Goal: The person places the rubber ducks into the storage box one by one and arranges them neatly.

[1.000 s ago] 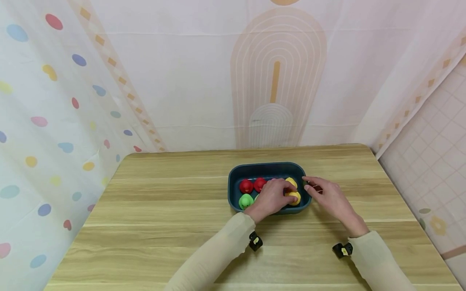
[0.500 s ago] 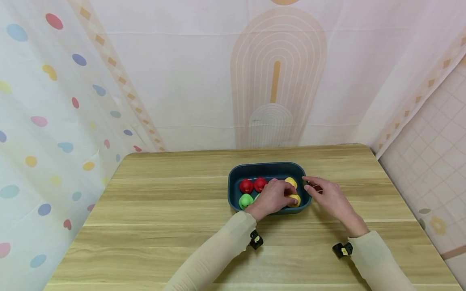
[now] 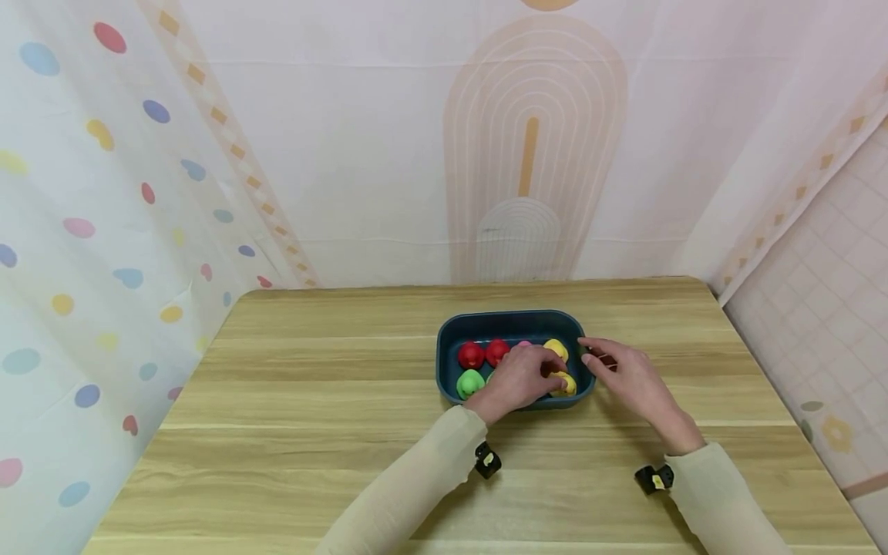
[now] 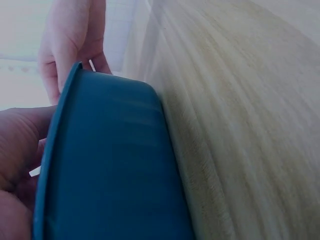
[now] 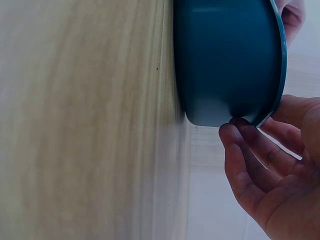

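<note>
A dark teal plastic box (image 3: pixel 509 320) holds small rubber ducks in two rows. My left hand (image 3: pixel 516 378) reaches over its near side, thumb and index finger around the front yellow duck (image 3: pixel 565 384). A second yellow duck (image 3: pixel 556 349) sits just behind. Two red ducks (image 3: pixel 471 354) and a green duck (image 3: pixel 469 384) show at the left. A pink duck (image 3: pixel 524 344) is mostly hidden by my left hand. My right hand (image 5: pixel 280 165) grips the box's right end, thumb at the rim and fingers against the outer wall.
The box stands on a wood-grain table (image 3: pixel 298 432), toward its back edge. A patterned curtain (image 3: pixel 361 154) hangs right behind the table and along its left side. A black wrist camera (image 3: pixel 488 460) sits below my left sleeve.
The front yellow duck has turned and shifted slightly toward me at my left fingertips. My right hand stays at the box's end. The head view has shifted a little.
</note>
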The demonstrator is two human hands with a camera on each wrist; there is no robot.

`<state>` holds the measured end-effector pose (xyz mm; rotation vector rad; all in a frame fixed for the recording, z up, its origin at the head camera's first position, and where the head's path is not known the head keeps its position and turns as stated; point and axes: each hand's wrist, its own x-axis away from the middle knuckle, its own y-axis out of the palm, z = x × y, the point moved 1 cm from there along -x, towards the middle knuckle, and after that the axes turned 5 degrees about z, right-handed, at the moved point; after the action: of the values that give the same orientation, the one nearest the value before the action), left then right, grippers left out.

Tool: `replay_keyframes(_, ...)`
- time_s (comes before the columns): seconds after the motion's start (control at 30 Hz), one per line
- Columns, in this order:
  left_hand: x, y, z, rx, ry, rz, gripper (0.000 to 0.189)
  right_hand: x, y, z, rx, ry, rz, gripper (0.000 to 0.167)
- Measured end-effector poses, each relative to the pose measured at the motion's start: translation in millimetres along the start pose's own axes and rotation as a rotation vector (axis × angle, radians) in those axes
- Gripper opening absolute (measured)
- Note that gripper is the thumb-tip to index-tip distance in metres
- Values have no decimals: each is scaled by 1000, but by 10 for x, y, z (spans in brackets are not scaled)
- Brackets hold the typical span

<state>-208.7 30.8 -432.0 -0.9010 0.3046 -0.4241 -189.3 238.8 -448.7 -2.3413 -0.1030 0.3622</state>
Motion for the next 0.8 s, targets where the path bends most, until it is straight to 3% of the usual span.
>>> replay_keyframes(0.47,288,-219,-100,66,58,203,17,1,-32,13,5,-6,5,37)
replay_keyframes(0.8,519,-379,-233,107,79,288,21,6,-44,11,16,-2,6,37)
